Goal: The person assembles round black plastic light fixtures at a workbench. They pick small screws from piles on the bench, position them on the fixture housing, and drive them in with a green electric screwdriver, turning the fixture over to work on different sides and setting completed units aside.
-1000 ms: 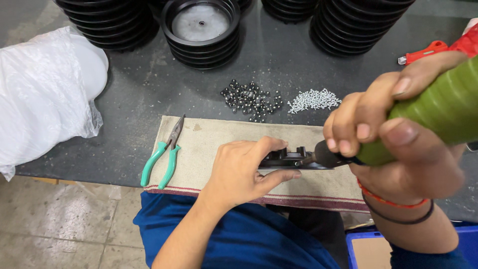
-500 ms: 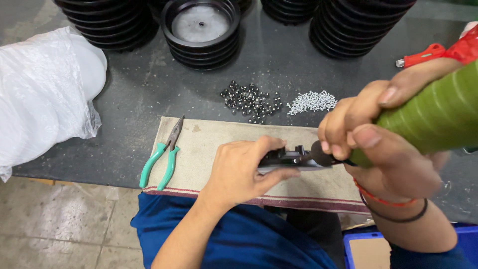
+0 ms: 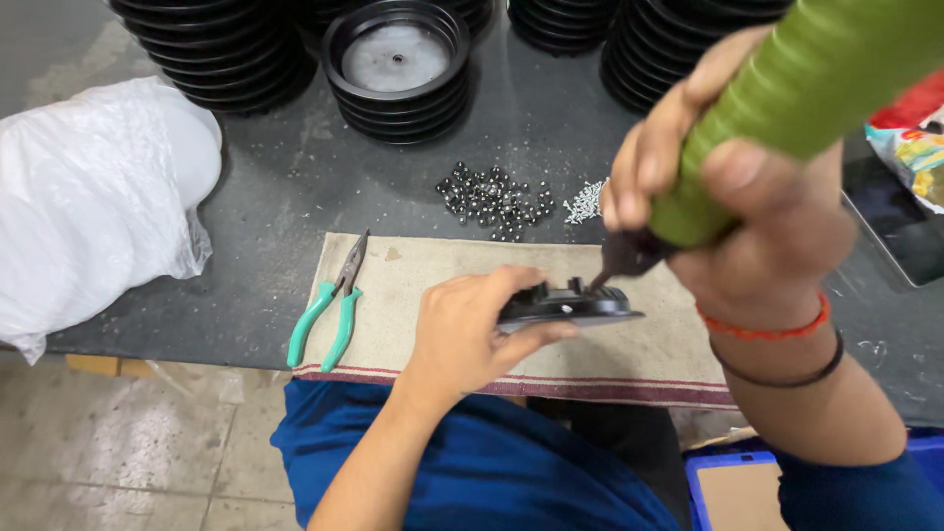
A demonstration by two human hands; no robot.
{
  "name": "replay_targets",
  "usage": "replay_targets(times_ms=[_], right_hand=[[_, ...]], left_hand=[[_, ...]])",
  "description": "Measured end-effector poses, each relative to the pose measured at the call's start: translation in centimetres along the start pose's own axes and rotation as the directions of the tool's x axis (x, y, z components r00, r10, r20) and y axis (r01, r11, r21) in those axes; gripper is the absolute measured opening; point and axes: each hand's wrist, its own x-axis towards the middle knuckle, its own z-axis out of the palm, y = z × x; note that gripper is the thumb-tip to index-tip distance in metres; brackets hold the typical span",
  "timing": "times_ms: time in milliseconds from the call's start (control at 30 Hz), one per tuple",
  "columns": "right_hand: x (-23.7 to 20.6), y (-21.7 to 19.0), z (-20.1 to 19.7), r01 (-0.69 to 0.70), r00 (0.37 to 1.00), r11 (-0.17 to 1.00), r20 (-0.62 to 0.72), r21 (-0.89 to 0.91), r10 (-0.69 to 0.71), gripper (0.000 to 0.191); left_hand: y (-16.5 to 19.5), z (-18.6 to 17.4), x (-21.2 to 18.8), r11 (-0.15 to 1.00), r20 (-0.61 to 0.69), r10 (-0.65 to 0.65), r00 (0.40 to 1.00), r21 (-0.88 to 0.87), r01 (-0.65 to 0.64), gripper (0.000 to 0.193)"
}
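1. Workbench [image 3: 295, 197]: dark top, with stacks of black round parts [image 3: 398, 59] along the far edge and a white plastic bag [image 3: 93, 206] on the near left corner.
2. Cloth mat [image 3: 433, 285]: lies at the near edge; green-handled pliers [image 3: 329, 305] rest on its left end, untouched.
3. Green power driver [image 3: 787, 88]: my right hand [image 3: 747, 206] is wrapped tight around its barrel, bit angled down onto the part.
4. Black round part [image 3: 570, 305]: on the mat, pinched at its left rim by my left hand [image 3: 467, 329].
5. Steel balls [image 3: 492, 197] and small screws [image 3: 587, 200]: loose heaps just beyond the mat.
6. Judgement: fastening step is in hand; next move calls for keeping the bit seated and the part held flat.
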Motion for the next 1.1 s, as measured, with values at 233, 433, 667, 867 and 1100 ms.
replay_targets(times_ms=[233,433,667,867,1100], right_hand=[[-5.2,6.4,-4.5,0.022,0.995,0.951,-0.089,-0.308,-0.052,0.067],[-11.9,12.2,-1.3,-0.474,0.828,0.812,-0.487,-0.339,0.28,0.056],[-10.3,8.2,-3.9,-0.089,0.988,0.486,-0.013,-0.869,0.156,0.043],[-10.6,8.2,-2.2,0.068,0.993,0.476,0.107,-0.877,0.056,0.054],[-10.1,7.9,-1.5,0.157,0.982,0.46,0.19,-0.874,0.026,0.052]], left_hand=[[-4.5,1.6,-5.6,0.672,-0.244,-0.509,0.826,-0.712,0.203,0.06],[-6.4,5.4,-6.5,0.301,-0.205,-0.603,0.771,-0.953,-0.019,0.062],[-3.6,-0.3,-2.4,0.899,0.046,-0.148,0.988,-0.411,0.154,0.047],[1.0,-2.5,-0.8,0.986,0.116,0.164,0.98,-0.034,-0.162,0.05],[1.2,-2.9,-1.3,0.981,0.078,0.19,0.979,-0.042,-0.187,0.048]])
